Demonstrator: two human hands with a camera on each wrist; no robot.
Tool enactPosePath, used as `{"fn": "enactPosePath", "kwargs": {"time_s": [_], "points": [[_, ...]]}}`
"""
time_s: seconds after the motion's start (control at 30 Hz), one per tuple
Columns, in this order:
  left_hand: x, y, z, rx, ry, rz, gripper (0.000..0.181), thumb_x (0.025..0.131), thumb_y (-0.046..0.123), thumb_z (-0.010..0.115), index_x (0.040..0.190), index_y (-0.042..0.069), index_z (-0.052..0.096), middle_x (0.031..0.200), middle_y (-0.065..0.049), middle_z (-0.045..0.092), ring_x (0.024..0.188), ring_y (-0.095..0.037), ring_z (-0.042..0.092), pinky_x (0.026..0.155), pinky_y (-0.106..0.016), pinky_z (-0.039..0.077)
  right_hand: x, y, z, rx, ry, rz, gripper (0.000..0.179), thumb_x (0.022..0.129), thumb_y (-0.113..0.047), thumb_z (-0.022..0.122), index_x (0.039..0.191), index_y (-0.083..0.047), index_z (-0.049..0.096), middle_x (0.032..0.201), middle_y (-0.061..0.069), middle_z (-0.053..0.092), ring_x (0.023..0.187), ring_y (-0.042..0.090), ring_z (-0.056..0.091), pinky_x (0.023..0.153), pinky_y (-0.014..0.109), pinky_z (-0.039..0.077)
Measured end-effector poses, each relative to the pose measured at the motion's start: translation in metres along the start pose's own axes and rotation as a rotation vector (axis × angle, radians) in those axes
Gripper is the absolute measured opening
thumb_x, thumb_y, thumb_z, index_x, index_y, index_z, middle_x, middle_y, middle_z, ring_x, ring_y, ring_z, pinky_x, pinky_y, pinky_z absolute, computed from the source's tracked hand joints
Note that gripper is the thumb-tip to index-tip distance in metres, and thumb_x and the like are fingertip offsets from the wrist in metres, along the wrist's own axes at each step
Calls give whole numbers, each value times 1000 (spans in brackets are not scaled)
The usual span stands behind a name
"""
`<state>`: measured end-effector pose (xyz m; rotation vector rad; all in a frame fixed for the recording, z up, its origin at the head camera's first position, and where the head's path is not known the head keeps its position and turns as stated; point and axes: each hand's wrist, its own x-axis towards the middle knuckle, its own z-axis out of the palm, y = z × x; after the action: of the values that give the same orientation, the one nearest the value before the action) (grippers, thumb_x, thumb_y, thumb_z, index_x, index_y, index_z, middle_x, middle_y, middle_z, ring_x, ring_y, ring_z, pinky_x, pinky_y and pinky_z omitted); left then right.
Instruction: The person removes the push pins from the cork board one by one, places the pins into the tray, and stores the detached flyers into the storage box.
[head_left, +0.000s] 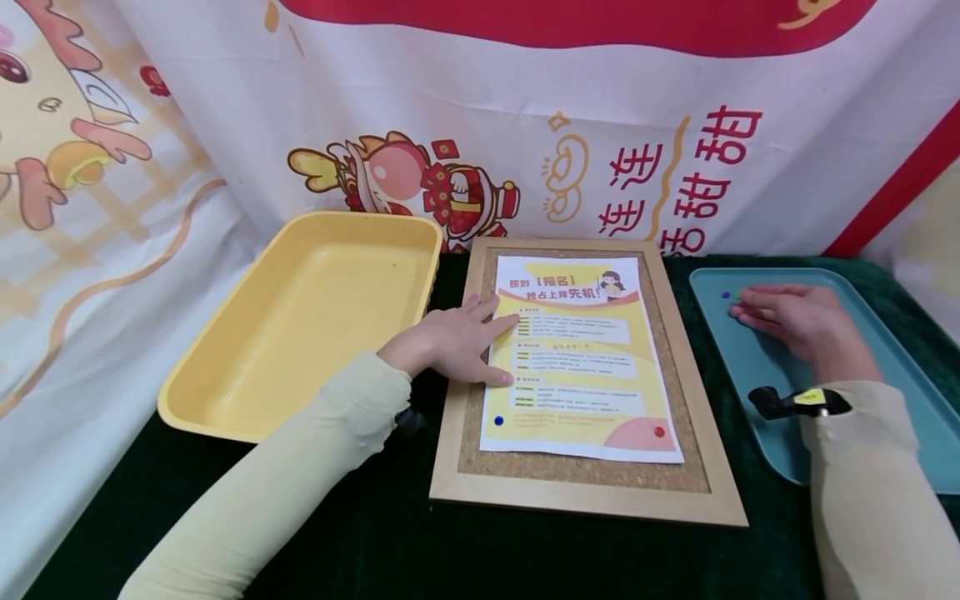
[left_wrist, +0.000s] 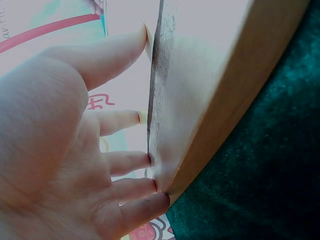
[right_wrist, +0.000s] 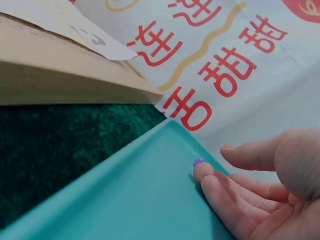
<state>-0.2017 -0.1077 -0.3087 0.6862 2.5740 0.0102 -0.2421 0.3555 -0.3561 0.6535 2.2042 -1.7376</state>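
My left hand rests with spread fingers on the left edge of a printed poster, which lies on a wood-framed cork board. In the left wrist view its fingertips lie along the board's near side. A blue push pin and a red push pin sit in the poster's lower corners. Over the blue-green tray is my right hand. The right wrist view shows a purple push pin right at its index fingertip, with the thumb held apart.
A deep yellow tray stands left of the board. Dark green cloth covers the table. Behind everything hangs a white printed cloth with red lettering and cartoon figures.
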Motion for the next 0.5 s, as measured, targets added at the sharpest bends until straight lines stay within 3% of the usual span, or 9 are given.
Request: {"fn": "enactPosePath", "kwargs": {"time_s": [0.27,0.5], "points": [[0,-1,0,4,2,2,94,98,67,63,172,30,18,181,-10,3,168,-36,3,132,-59,23,-8,-11,8,-53,29,-46,37,102,-46,67,133,-26,60,84,-24,73,91,0,76,86,22,61],[0,0,0,-3,1,-1,94,98,66,63,172,31,18,181,-9,3,168,-35,3,132,-59,22,-18,-23,23,-193,62,-152,65,96,-61,67,147,-23,58,86,-29,70,92,-2,73,83,18,59]]}}
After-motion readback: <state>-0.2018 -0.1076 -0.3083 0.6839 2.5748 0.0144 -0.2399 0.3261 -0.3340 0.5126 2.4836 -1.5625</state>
